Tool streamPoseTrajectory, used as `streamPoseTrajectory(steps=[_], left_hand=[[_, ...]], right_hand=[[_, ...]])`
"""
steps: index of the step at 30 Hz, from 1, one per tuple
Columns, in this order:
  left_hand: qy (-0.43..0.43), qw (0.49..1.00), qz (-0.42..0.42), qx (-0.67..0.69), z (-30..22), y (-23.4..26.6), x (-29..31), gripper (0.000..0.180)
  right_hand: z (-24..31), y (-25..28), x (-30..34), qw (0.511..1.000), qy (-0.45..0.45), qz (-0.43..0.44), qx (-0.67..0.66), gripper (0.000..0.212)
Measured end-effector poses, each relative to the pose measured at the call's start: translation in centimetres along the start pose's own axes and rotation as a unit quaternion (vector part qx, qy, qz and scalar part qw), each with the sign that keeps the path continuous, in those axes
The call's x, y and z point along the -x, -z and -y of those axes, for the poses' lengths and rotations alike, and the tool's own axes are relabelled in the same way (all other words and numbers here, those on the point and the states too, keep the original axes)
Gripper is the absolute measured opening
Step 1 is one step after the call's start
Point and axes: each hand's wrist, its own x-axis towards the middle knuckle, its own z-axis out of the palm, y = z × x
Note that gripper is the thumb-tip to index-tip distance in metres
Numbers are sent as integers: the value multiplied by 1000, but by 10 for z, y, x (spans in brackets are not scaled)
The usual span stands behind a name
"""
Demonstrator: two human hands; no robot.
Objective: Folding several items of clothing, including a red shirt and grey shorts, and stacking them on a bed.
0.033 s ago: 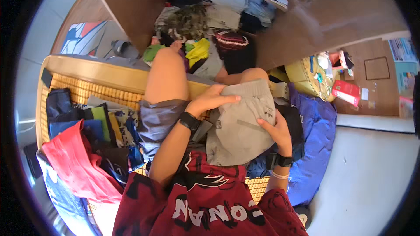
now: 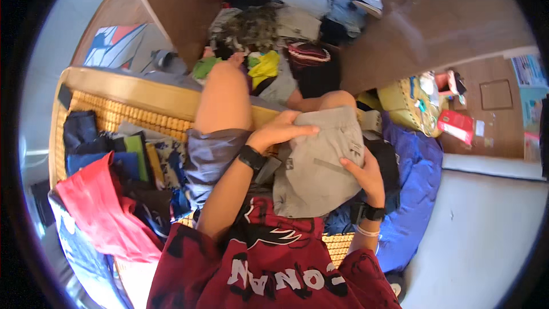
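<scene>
A pair of light grey shorts (image 2: 311, 186) lies spread across my lap, its gathered waistband turned away from me. My left hand (image 2: 279, 130) grips the upper left edge, thumb on top of the cloth and fingers partly hidden. At the right edge, my right hand (image 2: 366, 176) holds the fabric with its thumb on the front and the other fingers out of sight behind. Dark clothing (image 2: 386, 163) lies just right of the shorts, partly covered by my hand.
To my left, folded clothes and a red garment (image 2: 108, 212) lie on a beaded mat (image 2: 154, 111). A blue-purple cloth (image 2: 414, 177) lies on the right. Ahead, piled clothes (image 2: 251, 26) lie between brown panels (image 2: 423, 23). A yellow stool (image 2: 394, 94) carries small things near a red box (image 2: 456, 126).
The whole view has shifted slightly, so everything sits a little farther right. My hands keep the same hold on the shorts.
</scene>
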Motion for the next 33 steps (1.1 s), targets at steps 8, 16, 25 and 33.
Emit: streamPoseTrajectory(steps=[8, 16, 25, 33], left_hand=[[-116, 986, -4, -122, -18, -12, 23, 43], [-282, 922, -182, -192, -103, -66, 105, 38], [-304, 772, -488, -271, -190, -127, 342, 39], [-317, 545, -775, -47, -188, -80, 503, 35]], right_hand=[[-9, 25, 15, 989, -10, 127, -79, 79], [5, 48, -11, 971, -21, 226, -67, 65], [195, -55, -21, 904, 302, 287, -97, 66], [398, -237, 38, 737, 563, 374, -18, 46]])
